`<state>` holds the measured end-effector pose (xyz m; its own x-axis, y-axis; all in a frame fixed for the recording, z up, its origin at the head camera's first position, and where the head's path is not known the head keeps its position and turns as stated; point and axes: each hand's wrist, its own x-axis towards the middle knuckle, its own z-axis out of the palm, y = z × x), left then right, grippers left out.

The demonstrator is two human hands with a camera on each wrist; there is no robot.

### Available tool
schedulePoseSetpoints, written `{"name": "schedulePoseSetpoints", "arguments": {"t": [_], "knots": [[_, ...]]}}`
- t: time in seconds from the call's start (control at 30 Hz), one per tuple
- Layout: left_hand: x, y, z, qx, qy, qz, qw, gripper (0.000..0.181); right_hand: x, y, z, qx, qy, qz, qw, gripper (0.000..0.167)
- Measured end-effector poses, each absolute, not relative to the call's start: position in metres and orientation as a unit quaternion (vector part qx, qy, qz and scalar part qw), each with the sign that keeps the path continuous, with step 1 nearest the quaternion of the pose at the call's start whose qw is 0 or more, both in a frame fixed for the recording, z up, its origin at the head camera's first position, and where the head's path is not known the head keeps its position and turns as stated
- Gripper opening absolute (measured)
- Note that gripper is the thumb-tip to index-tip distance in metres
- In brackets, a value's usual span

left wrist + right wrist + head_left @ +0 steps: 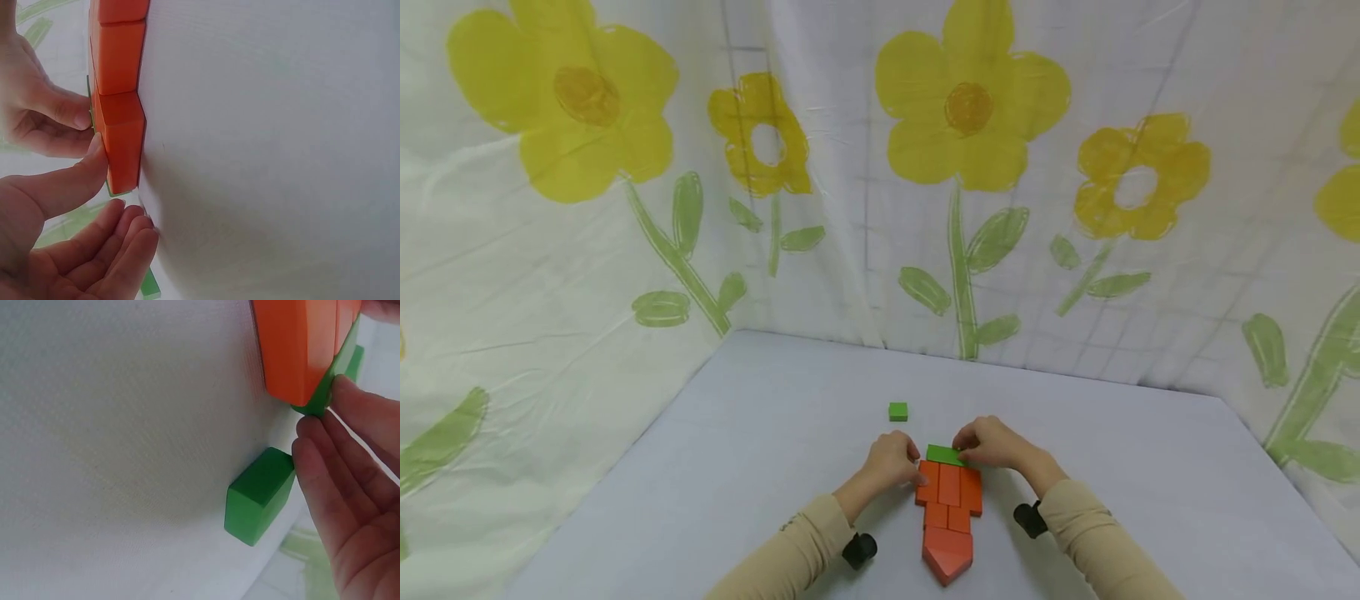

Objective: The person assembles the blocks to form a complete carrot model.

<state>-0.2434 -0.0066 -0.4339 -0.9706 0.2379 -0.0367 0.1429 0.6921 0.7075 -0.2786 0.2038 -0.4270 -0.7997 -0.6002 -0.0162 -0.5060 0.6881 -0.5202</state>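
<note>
Flat orange-red blocks (pixel 950 485) lie together on the table, with a pointed red piece (pixel 947 552) at the near end. A long green block (pixel 945 455) sits against their far edge. My right hand (pixel 994 443) pinches this green block at its right end, thumb on its upper face. My left hand (pixel 889 461) rests its thumb on the left orange block (pixel 124 147); its other fingers are loosely bent beside the block's end. Next to my right fingertips stands another green block (pixel 259 497), which the hand hides in the head view.
A small green block (pixel 898 412) lies alone beyond the left hand. The pale table (pixel 760 433) is bordered at the back and left by a white curtain (pixel 835 275) with printed yellow flowers. Dark wrist cameras (pixel 860 550) hang under both sleeves.
</note>
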Motion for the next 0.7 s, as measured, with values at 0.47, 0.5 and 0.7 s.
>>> {"name": "schedulePoseSetpoints", "arguments": {"t": [0.47, 0.5, 0.7], "knots": [[-0.2453, -0.0064, -0.4371, 0.105, 0.917, 0.379, 0.062, 0.029, -0.28, 0.2031, -0.429, -0.309, 0.916, -0.243, 0.078, 0.01], [-0.2455, -0.0064, -0.4372, 0.104, 0.917, 0.379, 0.064, 0.029, -0.2799, 0.2029, -0.4285, -0.309, 0.916, -0.242, 0.078, 0.01], [-0.2465, -0.0062, -0.4376, 0.1, 0.917, 0.38, 0.068, 0.03, -0.2794, 0.2013, -0.4246, -0.3, 0.92, -0.238, 0.083, 0.01]]}}
